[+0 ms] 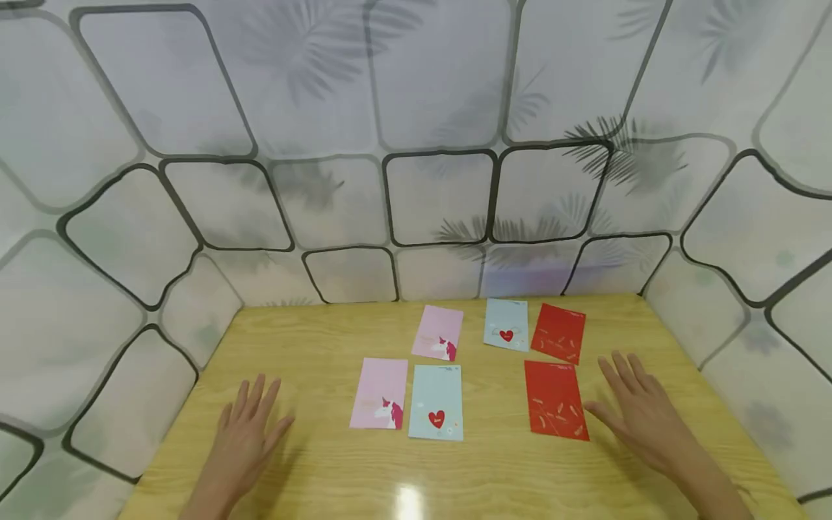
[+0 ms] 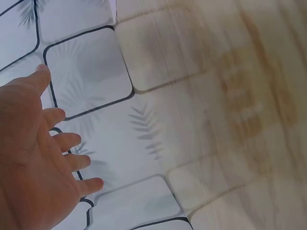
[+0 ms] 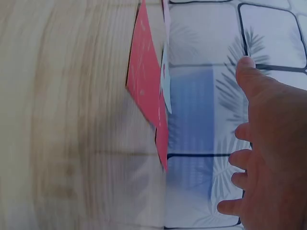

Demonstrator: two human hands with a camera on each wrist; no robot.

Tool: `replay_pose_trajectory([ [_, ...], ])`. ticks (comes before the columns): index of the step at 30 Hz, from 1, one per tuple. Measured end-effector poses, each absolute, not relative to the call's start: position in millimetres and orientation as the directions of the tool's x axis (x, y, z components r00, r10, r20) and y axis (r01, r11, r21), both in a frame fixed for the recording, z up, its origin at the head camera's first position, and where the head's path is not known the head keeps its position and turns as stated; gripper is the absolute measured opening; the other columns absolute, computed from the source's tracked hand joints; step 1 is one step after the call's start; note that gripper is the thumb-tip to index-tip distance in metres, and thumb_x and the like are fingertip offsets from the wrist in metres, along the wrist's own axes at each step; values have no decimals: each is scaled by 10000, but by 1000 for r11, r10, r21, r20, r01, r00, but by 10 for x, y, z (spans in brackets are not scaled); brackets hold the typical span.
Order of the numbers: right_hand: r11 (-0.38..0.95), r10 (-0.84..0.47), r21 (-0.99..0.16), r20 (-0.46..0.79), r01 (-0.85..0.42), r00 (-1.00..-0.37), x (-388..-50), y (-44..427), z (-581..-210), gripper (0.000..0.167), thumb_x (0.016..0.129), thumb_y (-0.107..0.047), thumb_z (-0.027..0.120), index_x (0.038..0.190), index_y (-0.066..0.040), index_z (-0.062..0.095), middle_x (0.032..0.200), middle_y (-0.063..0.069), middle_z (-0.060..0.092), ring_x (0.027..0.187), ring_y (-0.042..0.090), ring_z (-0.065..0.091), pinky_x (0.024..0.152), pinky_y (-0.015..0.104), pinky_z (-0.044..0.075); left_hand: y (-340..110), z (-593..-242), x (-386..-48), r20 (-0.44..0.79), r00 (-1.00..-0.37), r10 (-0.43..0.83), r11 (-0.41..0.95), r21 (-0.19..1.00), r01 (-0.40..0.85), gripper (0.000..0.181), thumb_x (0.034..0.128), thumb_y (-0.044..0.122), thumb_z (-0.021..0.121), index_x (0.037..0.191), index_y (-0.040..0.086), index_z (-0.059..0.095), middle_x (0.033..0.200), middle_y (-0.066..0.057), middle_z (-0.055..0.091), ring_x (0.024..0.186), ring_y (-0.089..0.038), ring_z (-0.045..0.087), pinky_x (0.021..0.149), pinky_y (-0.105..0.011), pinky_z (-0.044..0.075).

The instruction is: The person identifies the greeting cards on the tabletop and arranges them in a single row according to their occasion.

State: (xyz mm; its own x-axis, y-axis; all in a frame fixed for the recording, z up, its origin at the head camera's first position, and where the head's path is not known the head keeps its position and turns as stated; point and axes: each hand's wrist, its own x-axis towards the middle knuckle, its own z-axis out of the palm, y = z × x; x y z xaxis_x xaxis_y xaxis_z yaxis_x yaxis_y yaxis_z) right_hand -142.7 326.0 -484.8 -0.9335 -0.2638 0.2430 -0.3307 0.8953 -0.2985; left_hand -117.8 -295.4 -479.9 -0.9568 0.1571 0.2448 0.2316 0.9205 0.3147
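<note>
On the wooden table lie two pink unicorn cards, one nearer [image 1: 377, 390] and one farther back [image 1: 432, 328]. A light blue heart card [image 1: 435, 390] lies beside the nearer pink one, and a second blue card [image 1: 507, 318] is at the back. Two red cards, a front one [image 1: 552, 397] and a rear one [image 1: 560, 331], are on the right. My left hand [image 1: 243, 430], fingers straight and palm down, is left of the cards, holding nothing. My right hand [image 1: 643, 415], also with fingers extended and holding nothing, is just right of the front red card. In the right wrist view, red cards [image 3: 146, 67] appear edge-on.
The light wood table [image 1: 325, 469] is enclosed at the back and sides by patterned panels [image 1: 442, 202] with dark outlined shapes and leaf prints. A bright light reflection shows near the table's front.
</note>
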Motion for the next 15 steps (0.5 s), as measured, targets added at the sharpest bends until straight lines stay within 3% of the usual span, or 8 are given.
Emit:
replay_pose_trajectory([
  [7,875,-300,-308,263,-374,-917,-1529,3025,-4815,813,1013,-437,635,1576,59,321,1637,321,222,1557,443,37,1201,660,120,-2836,-4756,-1247,235,-957,171,917,316,242,687,1064,413,562,1570,-9,367,1616,-338,242,1476,-574,177,1103,-777,187],
  [15,863,-319,-340,210,-375,-924,-1624,2760,-4762,852,1011,-472,628,1589,55,288,1649,306,206,1541,480,58,1146,718,192,-2674,-4722,-1357,230,-952,203,920,288,266,673,1071,388,559,1584,7,349,1635,-299,244,1489,-555,174,1115,-763,196],
])
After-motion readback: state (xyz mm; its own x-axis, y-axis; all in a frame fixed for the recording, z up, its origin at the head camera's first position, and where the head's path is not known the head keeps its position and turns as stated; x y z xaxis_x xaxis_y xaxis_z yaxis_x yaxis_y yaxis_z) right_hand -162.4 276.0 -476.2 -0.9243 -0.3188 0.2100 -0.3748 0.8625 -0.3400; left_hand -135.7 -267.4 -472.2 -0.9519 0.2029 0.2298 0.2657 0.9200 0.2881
